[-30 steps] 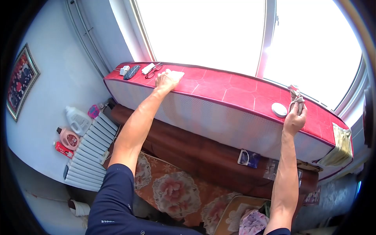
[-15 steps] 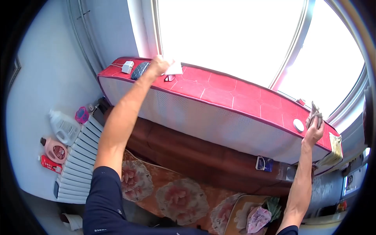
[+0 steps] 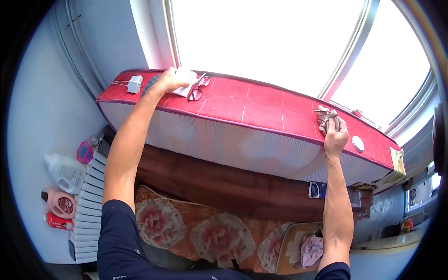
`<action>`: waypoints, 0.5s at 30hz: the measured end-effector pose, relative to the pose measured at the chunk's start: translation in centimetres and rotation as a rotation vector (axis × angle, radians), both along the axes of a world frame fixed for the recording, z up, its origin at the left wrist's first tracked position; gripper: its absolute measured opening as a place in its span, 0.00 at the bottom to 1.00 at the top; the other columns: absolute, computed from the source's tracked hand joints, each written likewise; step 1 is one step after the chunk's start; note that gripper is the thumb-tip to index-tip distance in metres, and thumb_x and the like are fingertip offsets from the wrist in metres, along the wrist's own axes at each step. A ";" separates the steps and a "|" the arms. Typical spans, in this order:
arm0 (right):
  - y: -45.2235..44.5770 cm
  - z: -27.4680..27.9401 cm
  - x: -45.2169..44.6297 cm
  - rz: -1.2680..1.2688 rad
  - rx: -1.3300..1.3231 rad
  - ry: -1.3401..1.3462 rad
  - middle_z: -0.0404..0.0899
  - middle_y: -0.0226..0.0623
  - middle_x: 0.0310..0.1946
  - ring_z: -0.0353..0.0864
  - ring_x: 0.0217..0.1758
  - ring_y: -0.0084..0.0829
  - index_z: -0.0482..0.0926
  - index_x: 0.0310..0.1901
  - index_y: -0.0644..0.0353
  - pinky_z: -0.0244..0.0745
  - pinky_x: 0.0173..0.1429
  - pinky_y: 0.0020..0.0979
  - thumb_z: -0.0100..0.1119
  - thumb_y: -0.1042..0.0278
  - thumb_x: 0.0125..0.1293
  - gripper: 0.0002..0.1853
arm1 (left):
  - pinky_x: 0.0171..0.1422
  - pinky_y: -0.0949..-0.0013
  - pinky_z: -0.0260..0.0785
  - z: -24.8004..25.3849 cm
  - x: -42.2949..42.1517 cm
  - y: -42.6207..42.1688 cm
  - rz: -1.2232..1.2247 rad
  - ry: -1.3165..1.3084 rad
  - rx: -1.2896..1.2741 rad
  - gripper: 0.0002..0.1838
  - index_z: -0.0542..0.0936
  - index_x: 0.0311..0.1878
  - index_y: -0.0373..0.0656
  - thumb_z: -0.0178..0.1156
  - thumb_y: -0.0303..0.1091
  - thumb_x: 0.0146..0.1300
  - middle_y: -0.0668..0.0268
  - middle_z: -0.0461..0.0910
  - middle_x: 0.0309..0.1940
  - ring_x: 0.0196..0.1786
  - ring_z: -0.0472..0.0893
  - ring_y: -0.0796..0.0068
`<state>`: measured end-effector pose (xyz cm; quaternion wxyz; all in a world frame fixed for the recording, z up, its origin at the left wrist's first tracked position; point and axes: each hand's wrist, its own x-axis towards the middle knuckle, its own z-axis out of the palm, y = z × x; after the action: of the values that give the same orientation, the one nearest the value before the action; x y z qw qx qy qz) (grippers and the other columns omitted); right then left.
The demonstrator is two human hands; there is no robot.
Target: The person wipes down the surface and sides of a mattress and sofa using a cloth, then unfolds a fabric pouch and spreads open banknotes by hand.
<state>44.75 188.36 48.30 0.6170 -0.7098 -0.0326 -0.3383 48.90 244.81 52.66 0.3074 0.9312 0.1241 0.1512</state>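
We note left hand (image 3: pixel 169 82) gripping white item (image 3: pixel 187 79) beside eyeglasses (image 3: pixel 198 94); right hand (image 3: pixel 336 136) clutching crumpled cloth (image 3: pixel 324 120) at red quilted cover (image 3: pixel 263 113).

There are 2 hands (image 3: pixel 337 136) of the person. Each hand holds 1 thing: 1 white folded piece (image 3: pixel 187 77) and 1 crumpled cloth (image 3: pixel 326 119). On the red ledge (image 3: pixel 261 103) there are also 1 pair of glasses (image 3: pixel 198 93), 1 white plug block (image 3: pixel 135 84), 1 grey patterned object (image 3: pixel 150 84), partly hidden, 1 round white disc (image 3: pixel 358 143) and 1 yellowish cloth (image 3: pixel 398 162) at the end. At the 1 radiator (image 3: pixel 88 225) one can count 2 jugs (image 3: pixel 61 204), 1 red pack (image 3: pixel 59 221) and 1 pink-purple item (image 3: pixel 85 152). Lower, there are 1 blue packet (image 3: pixel 318 190) and 1 pink cloth (image 3: pixel 311 252).
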 end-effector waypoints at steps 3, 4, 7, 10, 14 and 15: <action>0.4 0.0 0.1 -0.001 0.012 -0.019 0.84 0.33 0.32 0.81 0.29 0.19 0.80 0.49 0.70 0.79 0.33 0.23 0.58 0.71 0.78 0.09 | 0.60 0.63 0.79 0.7 -0.1 0.3 -0.129 0.134 -0.165 0.27 0.83 0.52 0.28 0.79 0.33 0.52 0.50 0.88 0.48 0.52 0.88 0.62; 0.3 0.1 0.2 -0.007 -0.001 -0.018 0.84 0.32 0.33 0.81 0.29 0.19 0.80 0.49 0.70 0.78 0.33 0.23 0.58 0.71 0.78 0.09 | 0.57 0.62 0.80 1.2 -0.2 0.6 -0.148 0.166 -0.266 0.27 0.82 0.53 0.29 0.79 0.31 0.52 0.50 0.88 0.48 0.50 0.88 0.62; 0.1 -0.3 0.2 -0.015 -0.017 -0.015 0.84 0.32 0.33 0.81 0.29 0.19 0.81 0.49 0.70 0.78 0.33 0.23 0.58 0.71 0.77 0.09 | 0.48 0.59 0.84 2.7 -1.4 1.5 -0.183 0.048 -0.709 0.23 0.81 0.55 0.29 0.73 0.32 0.61 0.55 0.87 0.44 0.43 0.88 0.64; 0.3 -0.4 0.1 -0.025 -0.033 -0.010 0.84 0.32 0.33 0.81 0.29 0.19 0.81 0.49 0.70 0.78 0.33 0.23 0.59 0.71 0.77 0.09 | 0.51 0.58 0.84 3.8 -2.7 0.9 -0.191 -0.029 -0.789 0.23 0.81 0.56 0.29 0.70 0.37 0.64 0.55 0.86 0.43 0.46 0.88 0.64; -1.1 -0.3 -0.6 -0.130 -0.183 0.010 0.85 0.32 0.34 0.82 0.31 0.19 0.82 0.51 0.68 0.79 0.35 0.24 0.58 0.69 0.78 0.11 | 0.56 0.64 0.81 4.1 -3.1 -2.6 -0.372 0.154 -0.640 0.24 0.83 0.57 0.32 0.70 0.42 0.67 0.56 0.87 0.47 0.51 0.87 0.66; -0.2 -0.2 -0.2 -0.106 -0.161 0.020 0.85 0.32 0.34 0.82 0.31 0.19 0.82 0.52 0.68 0.79 0.35 0.24 0.58 0.69 0.78 0.11 | 0.54 0.65 0.81 4.1 -3.2 -4.1 -0.354 0.175 -0.527 0.25 0.85 0.55 0.32 0.73 0.44 0.64 0.56 0.88 0.46 0.49 0.88 0.67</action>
<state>44.55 188.12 48.13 0.5395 -0.7611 -0.0158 -0.3598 45.66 240.69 56.71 0.5477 0.8361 0.0211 -0.0225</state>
